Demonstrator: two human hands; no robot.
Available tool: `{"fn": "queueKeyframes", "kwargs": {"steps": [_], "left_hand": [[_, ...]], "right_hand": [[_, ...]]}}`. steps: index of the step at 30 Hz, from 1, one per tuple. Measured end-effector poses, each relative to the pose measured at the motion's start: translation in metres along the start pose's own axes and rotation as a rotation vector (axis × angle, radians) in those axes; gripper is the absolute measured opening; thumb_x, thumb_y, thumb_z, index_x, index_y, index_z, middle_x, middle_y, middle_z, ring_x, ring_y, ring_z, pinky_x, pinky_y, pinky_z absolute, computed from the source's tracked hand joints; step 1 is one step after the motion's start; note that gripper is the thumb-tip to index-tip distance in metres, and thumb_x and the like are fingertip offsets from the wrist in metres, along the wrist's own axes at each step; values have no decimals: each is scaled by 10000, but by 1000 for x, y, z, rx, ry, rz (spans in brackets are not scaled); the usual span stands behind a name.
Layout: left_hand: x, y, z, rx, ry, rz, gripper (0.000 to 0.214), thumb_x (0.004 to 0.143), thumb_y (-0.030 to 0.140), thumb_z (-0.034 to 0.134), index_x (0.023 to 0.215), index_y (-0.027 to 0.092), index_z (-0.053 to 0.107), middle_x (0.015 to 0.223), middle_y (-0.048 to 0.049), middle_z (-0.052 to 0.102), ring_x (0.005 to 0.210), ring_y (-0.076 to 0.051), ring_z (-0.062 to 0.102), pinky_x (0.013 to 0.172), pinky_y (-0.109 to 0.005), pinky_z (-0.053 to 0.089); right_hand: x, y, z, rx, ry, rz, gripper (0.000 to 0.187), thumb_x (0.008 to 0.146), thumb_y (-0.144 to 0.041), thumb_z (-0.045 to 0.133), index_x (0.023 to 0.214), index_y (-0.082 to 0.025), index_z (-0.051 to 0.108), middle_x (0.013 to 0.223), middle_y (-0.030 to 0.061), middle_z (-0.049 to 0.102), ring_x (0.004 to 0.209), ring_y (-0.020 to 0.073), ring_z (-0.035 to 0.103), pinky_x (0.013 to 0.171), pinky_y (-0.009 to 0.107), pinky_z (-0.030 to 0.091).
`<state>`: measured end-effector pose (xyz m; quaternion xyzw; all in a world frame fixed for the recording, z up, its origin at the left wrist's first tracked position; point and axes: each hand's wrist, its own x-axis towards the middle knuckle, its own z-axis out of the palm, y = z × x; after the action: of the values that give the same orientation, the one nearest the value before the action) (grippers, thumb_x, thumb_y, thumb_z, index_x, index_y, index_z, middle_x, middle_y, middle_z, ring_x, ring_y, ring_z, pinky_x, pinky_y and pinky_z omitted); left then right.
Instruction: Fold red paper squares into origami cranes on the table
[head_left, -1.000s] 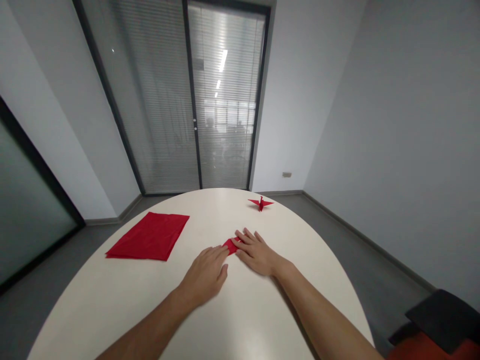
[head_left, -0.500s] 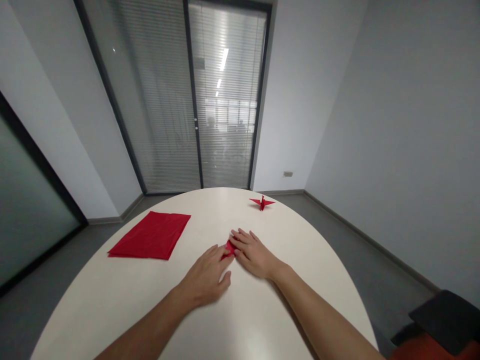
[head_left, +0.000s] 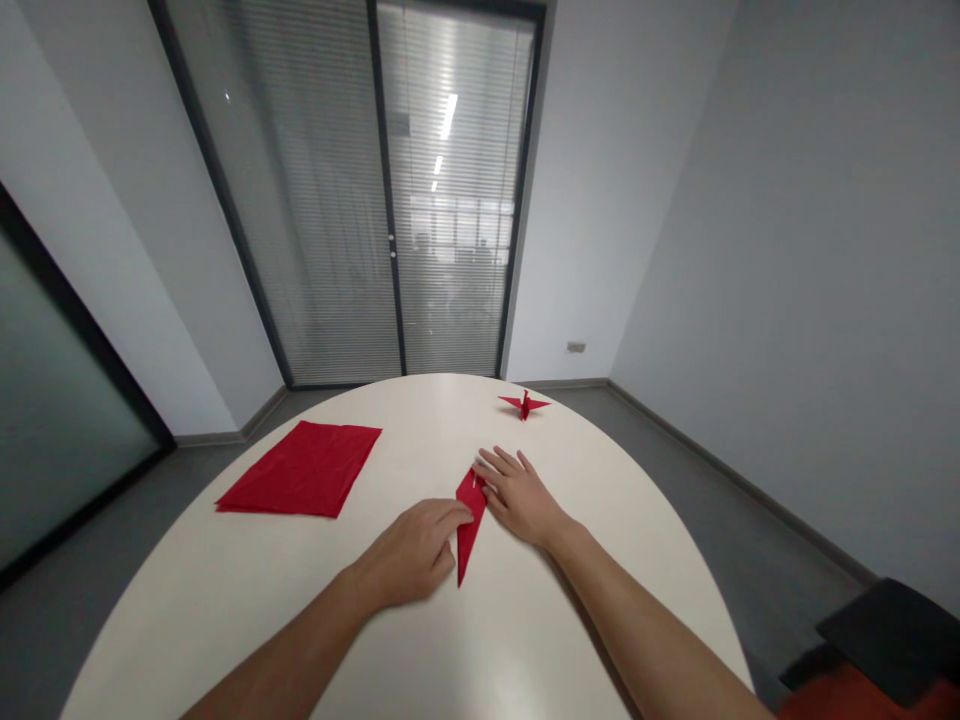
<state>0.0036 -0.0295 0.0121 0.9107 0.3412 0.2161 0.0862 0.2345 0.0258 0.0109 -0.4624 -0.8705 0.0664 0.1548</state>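
Folded red paper [head_left: 468,541] swung round, left hand [head_left: 415,552] curled over it, grip's pinch unclear, right hand [head_left: 523,500] splayed

The paper stack [head_left: 300,470] lies near the left edge of the desk [head_left: 420,410]. The paper crane [head_left: 525,406] sits near the far-right edge, beyond the folded paper [head_left: 466,540].

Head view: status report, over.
Left hand touching folded paper. Right hand spread, at its far end. Crane and sheets apart from both hands; nothing seen in the way.

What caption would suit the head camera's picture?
Left hand and right hand on a folded red paper, a red paper crane beyond.
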Motion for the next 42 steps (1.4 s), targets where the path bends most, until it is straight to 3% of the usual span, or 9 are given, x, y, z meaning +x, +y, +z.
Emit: {"fn": "queueKeyframes", "kwargs": {"steps": [4, 7, 12, 18, 29, 42], "left_hand": [[-1, -7, 9, 7, 47, -19, 584, 747, 9, 473, 1302, 156, 575, 1356, -108, 621, 1255, -233, 562, 1126, -438, 428], [-1, -11, 14, -29, 85, -41, 595, 764, 2, 468, 1327, 170, 564, 1366, -91, 620, 1263, -215, 561, 1127, -425, 429], [2, -15, 13, -130, 122, -125, 463, 842, 33, 475, 1237, 217, 631, 1238, -53, 695, 1153, -197, 627, 1048, -383, 485], [5, -19, 14, -189, 183, -167, 352, 880, 87, 520, 1169, 228, 661, 1171, -54, 708, 1112, -206, 637, 1018, -374, 491], [6, -27, 18, -164, 184, -230, 205, 926, 179, 555, 1042, 241, 712, 1107, -25, 753, 1021, -203, 694, 941, -344, 528], [6, -20, 15, -135, 247, -285, 199, 896, 177, 566, 1042, 237, 687, 1054, -33, 741, 980, -213, 685, 899, -330, 519]], "right_hand": [[1, -3, -5, 110, 43, -195, 424, 896, -128, 486, 1270, -238, 653, 1329, 79, 652, 1284, 244, 543, 1146, 510, 311], [1, -4, -4, 195, 28, -278, 406, 863, -91, 493, 1184, -228, 701, 1205, 59, 718, 1147, 214, 633, 1082, 425, 409], [1, -3, -2, 266, 38, -234, 389, 856, -101, 499, 1156, -205, 724, 1211, 64, 720, 1148, 210, 641, 1038, 348, 466], [-1, -5, -3, 317, 15, -290, 405, 832, -82, 513, 1139, -235, 727, 1186, 37, 731, 1120, 204, 656, 1022, 341, 477], [0, 0, 1, 347, 38, -300, 345, 788, -102, 609, 1087, -221, 735, 1162, 50, 738, 1090, 224, 669, 991, 351, 497], [5, -8, 4, 407, 57, -272, 142, 922, -194, 597, 948, -215, 734, 1032, 53, 747, 994, 208, 658, 932, 346, 480]]}}
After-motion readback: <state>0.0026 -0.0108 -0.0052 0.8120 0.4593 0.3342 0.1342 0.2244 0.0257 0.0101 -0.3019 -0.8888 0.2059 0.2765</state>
